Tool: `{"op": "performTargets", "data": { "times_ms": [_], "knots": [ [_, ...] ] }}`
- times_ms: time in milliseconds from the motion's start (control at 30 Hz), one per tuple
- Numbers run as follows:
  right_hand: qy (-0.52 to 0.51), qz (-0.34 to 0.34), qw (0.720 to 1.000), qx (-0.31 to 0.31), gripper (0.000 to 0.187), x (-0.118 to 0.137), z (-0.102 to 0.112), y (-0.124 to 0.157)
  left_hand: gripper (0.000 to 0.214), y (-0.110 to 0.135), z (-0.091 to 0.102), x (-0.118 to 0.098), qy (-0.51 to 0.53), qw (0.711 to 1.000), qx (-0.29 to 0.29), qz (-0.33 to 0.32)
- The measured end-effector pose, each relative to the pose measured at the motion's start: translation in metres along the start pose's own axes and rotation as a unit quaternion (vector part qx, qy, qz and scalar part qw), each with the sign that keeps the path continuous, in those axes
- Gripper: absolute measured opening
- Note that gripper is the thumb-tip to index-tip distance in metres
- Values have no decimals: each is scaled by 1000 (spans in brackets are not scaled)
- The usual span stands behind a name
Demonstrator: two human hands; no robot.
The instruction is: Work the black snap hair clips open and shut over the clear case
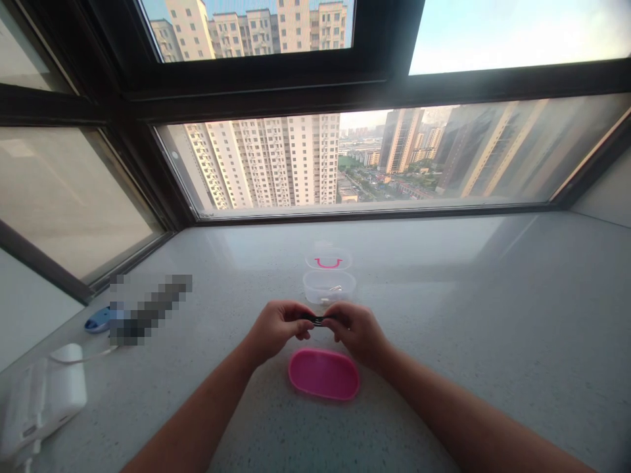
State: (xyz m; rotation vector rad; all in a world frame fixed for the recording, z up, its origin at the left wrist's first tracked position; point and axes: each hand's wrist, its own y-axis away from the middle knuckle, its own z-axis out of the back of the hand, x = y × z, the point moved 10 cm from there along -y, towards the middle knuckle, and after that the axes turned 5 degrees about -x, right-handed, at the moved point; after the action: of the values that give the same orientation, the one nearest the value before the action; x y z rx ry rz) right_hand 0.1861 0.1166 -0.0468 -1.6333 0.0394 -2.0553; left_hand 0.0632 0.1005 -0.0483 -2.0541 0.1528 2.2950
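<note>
Between my two hands is a small black bundle that looks like a coiled cable; the fingers cover much of it. My left hand pinches its left end, and my right hand pinches the right end. Just below them, a pink oval tray or lid lies on the counter with its hollow side up. Beyond the hands stands a clear oval container with a small whitish, shiny item inside. Behind it is a clear piece with a pink curved handle.
The pale speckled counter reaches back to a dark-framed window. At the left lie a white power bank or adapter with a white cable, a blue rounded object and a pixelated dark object.
</note>
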Motion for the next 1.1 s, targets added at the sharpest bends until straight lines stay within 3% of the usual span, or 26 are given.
{"op": "performTargets", "data": {
  "times_ms": [200,300,467,667,833,967,1100],
  "knots": [
    [-7,-11,997,-82,14,-1,22,-1,13,-3,22,-13,-8,996,-90,8],
    [-48,-26,994,-100,15,-4,24,0,18,-1,24,-10,29,992,-114,40],
    [-132,-39,989,-54,17,-5,10,0,17,2,10,6,79,988,-108,74],
    [-175,-55,983,-13,16,-8,3,2,18,0,11,16,134,984,-110,28],
    [-202,-65,977,15,18,-13,-4,0,19,2,7,8,166,982,-92,-5],
    [-182,-60,981,37,21,-9,-7,0,13,1,6,0,133,987,-81,-33],
    [-100,-37,994,35,19,-3,-2,0,10,-1,13,-1,102,988,-101,-65]
  ]
}}
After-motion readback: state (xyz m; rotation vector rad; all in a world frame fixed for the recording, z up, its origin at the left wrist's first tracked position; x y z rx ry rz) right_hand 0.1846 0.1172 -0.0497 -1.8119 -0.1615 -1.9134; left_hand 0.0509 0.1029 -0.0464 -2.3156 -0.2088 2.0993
